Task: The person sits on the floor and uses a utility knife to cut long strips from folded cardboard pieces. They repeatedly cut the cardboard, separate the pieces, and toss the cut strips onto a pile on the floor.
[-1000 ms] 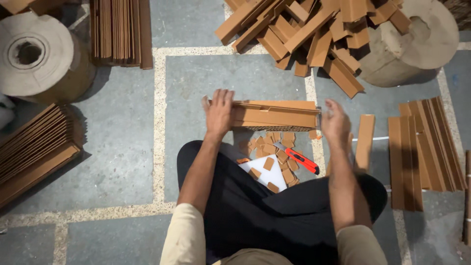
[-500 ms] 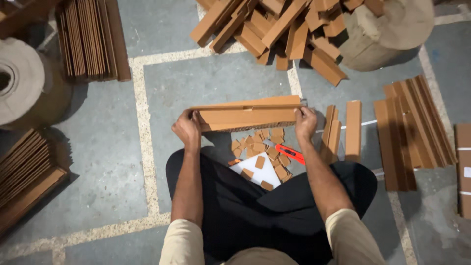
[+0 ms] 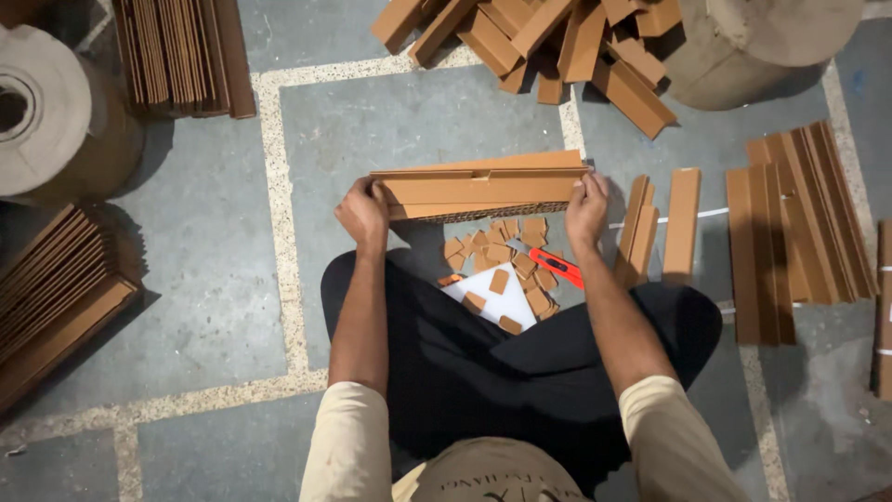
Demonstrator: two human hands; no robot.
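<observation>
I sit cross-legged on a grey floor and hold a long stack of brown cardboard strips (image 3: pixel 483 189) level in front of me. My left hand (image 3: pixel 362 214) grips its left end and my right hand (image 3: pixel 587 209) grips its right end. Below the stack lie several small brown cardboard offcuts (image 3: pixel 506 253) on a white sheet (image 3: pixel 490 297), with a red utility knife (image 3: pixel 556 267) just under my right wrist.
A jumbled pile of cardboard strips (image 3: pixel 548 42) lies ahead, next to a large paper roll (image 3: pixel 762 42). Flat strip stacks sit at right (image 3: pixel 799 223), far left (image 3: pixel 56 297) and top left (image 3: pixel 181 56). Another paper roll (image 3: pixel 46 112) stands at left. Loose strips (image 3: pixel 660 228) lie by my right hand.
My hands have shifted from resting on top of the stack to gripping its two ends, and the stack is now lifted and squared between them. The view moved slightly.
</observation>
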